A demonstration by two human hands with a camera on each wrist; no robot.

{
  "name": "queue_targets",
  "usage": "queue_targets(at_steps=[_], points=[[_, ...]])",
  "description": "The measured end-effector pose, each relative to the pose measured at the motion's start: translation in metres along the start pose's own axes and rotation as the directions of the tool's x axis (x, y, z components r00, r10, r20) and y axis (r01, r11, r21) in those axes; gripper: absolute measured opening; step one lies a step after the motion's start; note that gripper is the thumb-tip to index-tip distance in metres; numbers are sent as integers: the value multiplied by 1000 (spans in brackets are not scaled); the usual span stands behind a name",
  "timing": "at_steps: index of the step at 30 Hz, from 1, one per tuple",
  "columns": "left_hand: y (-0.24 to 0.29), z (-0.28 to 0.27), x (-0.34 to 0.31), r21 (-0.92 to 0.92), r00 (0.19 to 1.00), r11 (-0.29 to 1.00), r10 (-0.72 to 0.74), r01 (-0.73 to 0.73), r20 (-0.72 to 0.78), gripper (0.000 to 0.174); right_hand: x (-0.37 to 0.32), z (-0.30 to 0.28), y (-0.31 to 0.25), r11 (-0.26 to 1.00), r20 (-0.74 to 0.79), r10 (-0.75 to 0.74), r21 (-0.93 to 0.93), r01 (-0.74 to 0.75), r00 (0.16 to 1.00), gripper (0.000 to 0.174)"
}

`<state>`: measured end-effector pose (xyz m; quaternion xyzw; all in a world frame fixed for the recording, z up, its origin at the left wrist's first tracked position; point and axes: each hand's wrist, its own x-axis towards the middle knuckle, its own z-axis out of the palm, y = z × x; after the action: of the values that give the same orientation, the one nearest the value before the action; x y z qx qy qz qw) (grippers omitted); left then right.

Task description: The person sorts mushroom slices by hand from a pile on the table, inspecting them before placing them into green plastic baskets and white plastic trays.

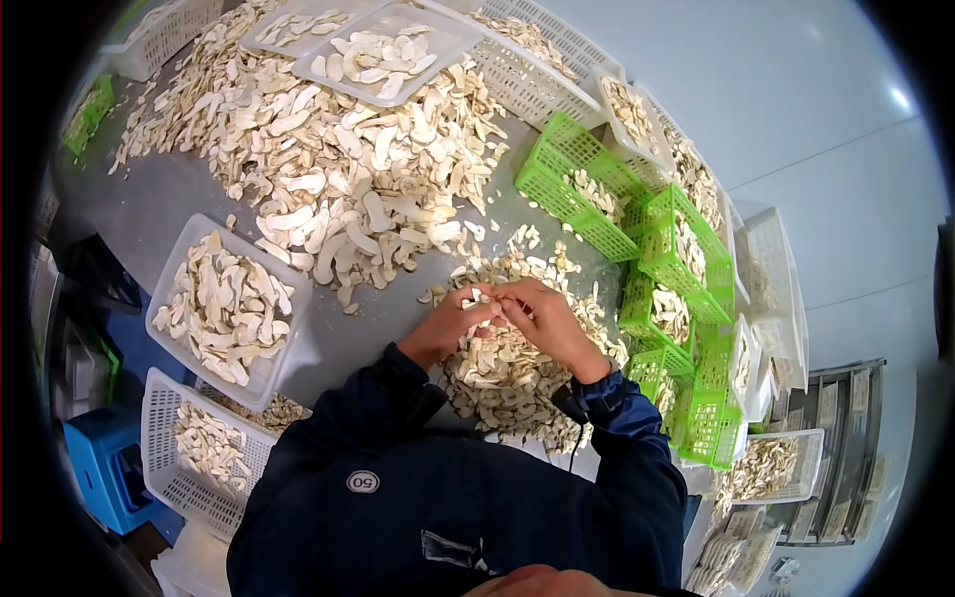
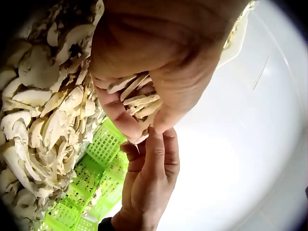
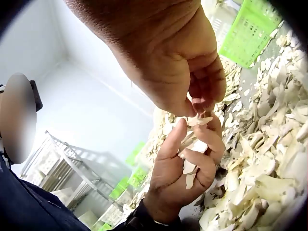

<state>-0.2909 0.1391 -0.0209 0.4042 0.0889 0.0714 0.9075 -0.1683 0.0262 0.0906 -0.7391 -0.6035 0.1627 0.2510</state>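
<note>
My left hand (image 1: 448, 326) is curled around several pale dried mushroom slices (image 2: 143, 101), which lie across its palm and fingers in the left wrist view. Thumb and fingers of my right hand (image 1: 549, 320) meet the left fingertips and pinch the end of a slice (image 3: 198, 121), partly hidden by the fingers. Both hands are over a heap of smaller mushroom pieces (image 1: 507, 383) in front of my body. In the right wrist view, white slices (image 3: 190, 163) show between the bent left fingers.
A large pile of mushroom slices (image 1: 338, 169) spreads over the grey table (image 1: 383, 308). Green baskets (image 1: 582, 199) with slices line the right side. White trays (image 1: 159, 318) stand at left and far edge. A blue stool (image 1: 104, 468) is at lower left, a metal rack (image 1: 846, 448) at right.
</note>
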Motion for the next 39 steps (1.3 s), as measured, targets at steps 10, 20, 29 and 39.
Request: queue_targets(at_steps=[10, 20, 29, 39], points=[[2, 3, -2, 96, 992, 992, -91, 83, 83, 35, -5, -13, 3, 998, 239, -15, 64, -1, 971, 12], [10, 5, -7, -79, 992, 988, -130, 130, 4, 40, 4, -37, 112, 954, -149, 206, -188, -232, 967, 20], [5, -1, -4, 50, 986, 990, -124, 130, -108, 36, 23, -8, 144, 950, -19, 181, -256, -180, 983, 28], [-25, -7, 8, 689, 831, 659, 536, -302, -148, 29, 11, -21, 158, 949, -150, 185, -229, -216, 971, 20]])
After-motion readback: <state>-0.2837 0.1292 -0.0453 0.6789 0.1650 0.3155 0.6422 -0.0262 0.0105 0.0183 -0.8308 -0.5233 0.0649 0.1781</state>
